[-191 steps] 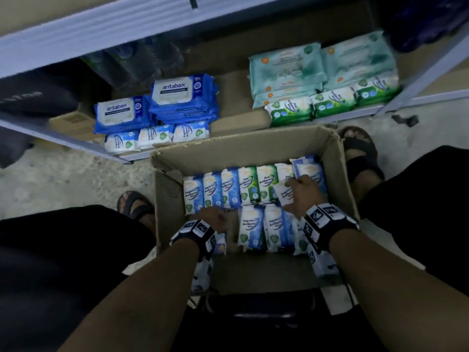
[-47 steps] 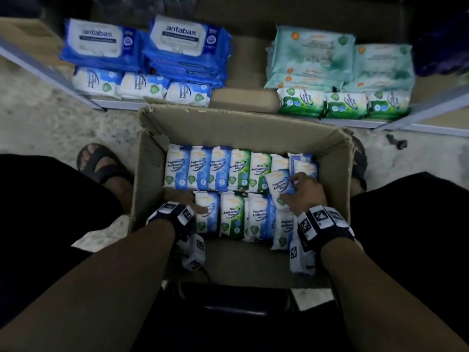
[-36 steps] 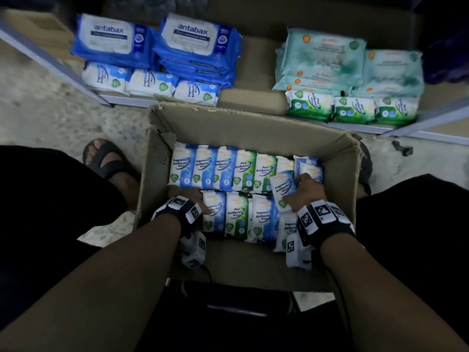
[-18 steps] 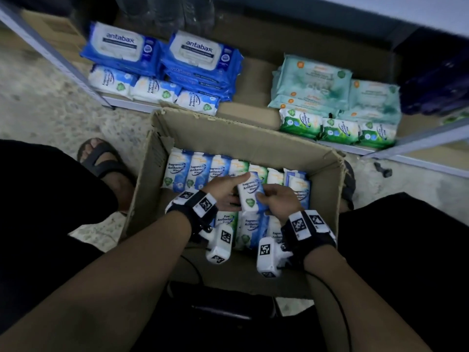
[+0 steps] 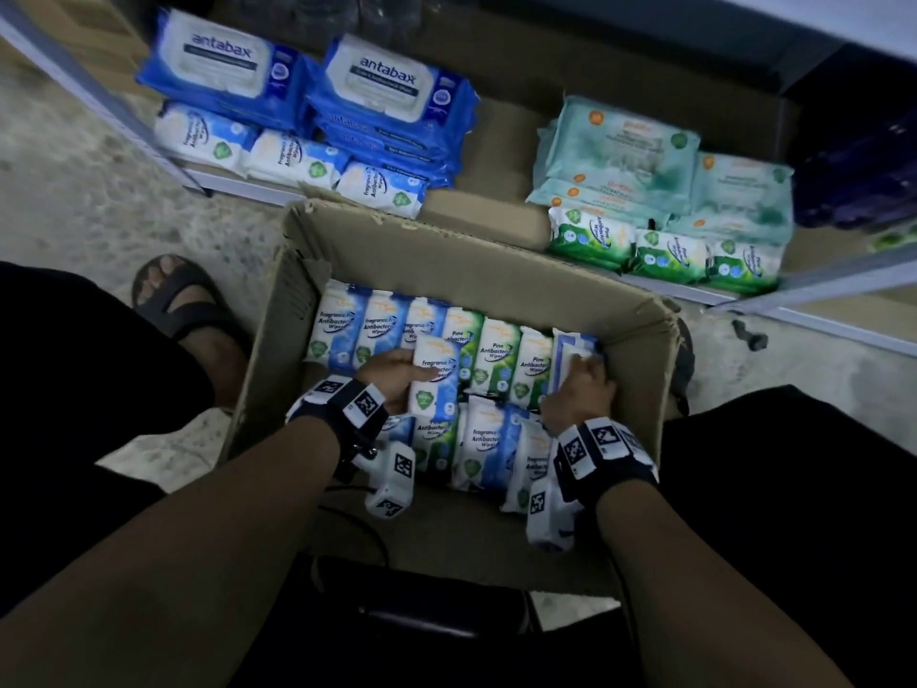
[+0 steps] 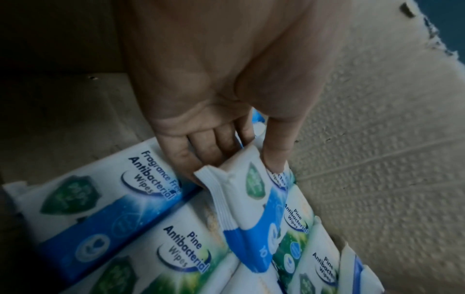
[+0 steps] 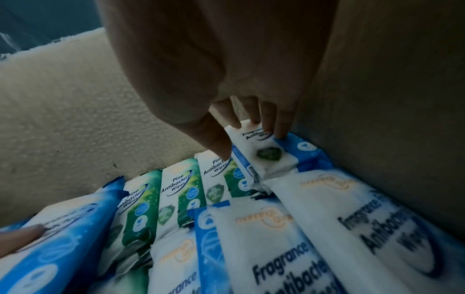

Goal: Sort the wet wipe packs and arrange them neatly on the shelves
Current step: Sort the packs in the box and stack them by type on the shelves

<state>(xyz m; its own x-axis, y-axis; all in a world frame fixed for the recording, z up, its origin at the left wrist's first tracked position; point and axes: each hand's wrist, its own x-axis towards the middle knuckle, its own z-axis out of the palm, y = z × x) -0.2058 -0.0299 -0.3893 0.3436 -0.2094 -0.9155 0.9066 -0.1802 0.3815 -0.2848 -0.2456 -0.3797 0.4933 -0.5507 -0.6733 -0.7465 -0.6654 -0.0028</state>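
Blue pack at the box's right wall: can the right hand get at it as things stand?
Probably yes: the right hand already has fingertips on that blue pack, and nothing lies over it beside the box wall.

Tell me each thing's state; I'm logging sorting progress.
Cardboard box: open, part full.
Left hand: grips a blue pack, lifted.
Right hand: fingers on corner pack.
Shelf: partly stocked.

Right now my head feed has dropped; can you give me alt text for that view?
Both hands work inside an open cardboard box of small wipe packs: the left hand holds a blue Fragrance Free pack, and the right hand grips another blue pack at the box's right end. Behind, the bottom shelf holds blue packs left, green right.
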